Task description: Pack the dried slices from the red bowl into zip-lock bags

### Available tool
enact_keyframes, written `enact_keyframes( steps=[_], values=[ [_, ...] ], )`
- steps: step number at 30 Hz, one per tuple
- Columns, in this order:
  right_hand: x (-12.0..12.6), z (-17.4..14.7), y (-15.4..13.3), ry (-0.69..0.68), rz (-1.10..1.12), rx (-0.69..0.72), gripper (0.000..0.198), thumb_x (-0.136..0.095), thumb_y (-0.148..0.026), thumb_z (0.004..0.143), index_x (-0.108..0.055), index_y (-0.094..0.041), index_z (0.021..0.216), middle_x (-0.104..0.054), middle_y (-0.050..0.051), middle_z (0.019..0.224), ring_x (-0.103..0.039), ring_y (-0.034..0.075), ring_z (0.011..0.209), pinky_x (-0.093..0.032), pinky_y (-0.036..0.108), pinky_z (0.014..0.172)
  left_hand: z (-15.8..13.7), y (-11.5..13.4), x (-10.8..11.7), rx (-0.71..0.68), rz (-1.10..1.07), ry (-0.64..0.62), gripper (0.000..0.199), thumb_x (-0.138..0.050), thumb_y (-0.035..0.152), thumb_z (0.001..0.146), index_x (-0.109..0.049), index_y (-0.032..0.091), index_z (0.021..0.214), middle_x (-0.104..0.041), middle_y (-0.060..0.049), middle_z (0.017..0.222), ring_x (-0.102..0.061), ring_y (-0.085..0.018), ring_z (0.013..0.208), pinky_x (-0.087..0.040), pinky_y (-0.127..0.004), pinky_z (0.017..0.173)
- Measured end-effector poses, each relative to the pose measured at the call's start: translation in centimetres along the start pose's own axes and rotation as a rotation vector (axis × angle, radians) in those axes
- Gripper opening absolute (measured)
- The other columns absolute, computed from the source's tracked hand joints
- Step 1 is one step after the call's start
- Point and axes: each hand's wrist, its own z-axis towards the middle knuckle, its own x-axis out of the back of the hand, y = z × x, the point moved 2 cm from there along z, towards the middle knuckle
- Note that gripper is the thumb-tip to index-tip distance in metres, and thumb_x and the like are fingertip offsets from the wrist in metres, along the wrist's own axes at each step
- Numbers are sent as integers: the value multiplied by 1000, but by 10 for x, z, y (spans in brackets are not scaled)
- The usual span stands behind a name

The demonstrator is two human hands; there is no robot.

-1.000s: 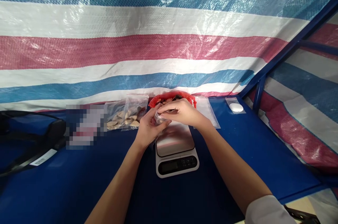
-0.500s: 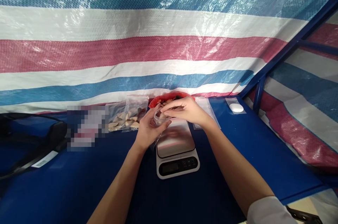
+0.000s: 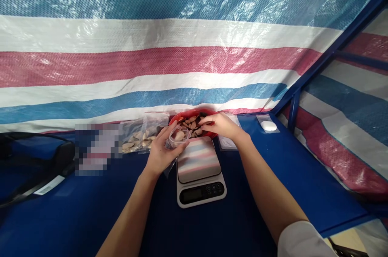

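Note:
A small clear plastic cup (image 3: 173,141) is wrapped by the fingers of my left hand (image 3: 160,150), its round mouth facing up. One pale, flat piece (image 3: 180,135) lies inside it. Behind the scale, a red bowl (image 3: 173,121) contains many tan and dark pebble-like pieces (image 3: 192,121). My right hand (image 3: 220,125) reaches over the bowl's right side, fingertips drawn together among the pieces; whatever they pinch is too small to make out. Between my forearms stands a white kitchen scale (image 3: 201,198) with a bare, shiny metal plate (image 3: 200,162) and a dark display.
Clear bags of pale flat pieces (image 3: 133,140) lie left of the bowl. To the right are a clear bag with white paper (image 3: 226,142) and a white rounded object (image 3: 268,126) on a small bag. Black equipment (image 3: 57,164) sits far left. A striped tarp (image 3: 182,63) hangs behind the blue table (image 3: 291,172).
My right hand has moved from the cup's mouth rightward to the bowl. The cup in my left hand has shifted slightly left, and the piece inside it now shows.

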Motion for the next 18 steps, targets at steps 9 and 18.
enact_keyframes(
  steps=[9,18],
  values=[
    [-22,6,-10,-84,-290,16,30,-62,-24,93,-77,-29,119,-76,3,123,-69,25,113,-53,35,93,1,-3,-2,3,19,-26,68,-78,47,82,-60,21,143,-68,-12,135,-66,-31,121,-52,-47,107],
    [-26,7,-5,-100,-307,33,29,-65,-29,93,-77,-28,119,-75,3,127,-67,27,119,-52,37,100,-2,-9,-5,24,4,-39,66,-78,46,83,-62,19,141,-68,-13,136,-64,-31,123,-50,-49,110]
  ],
)
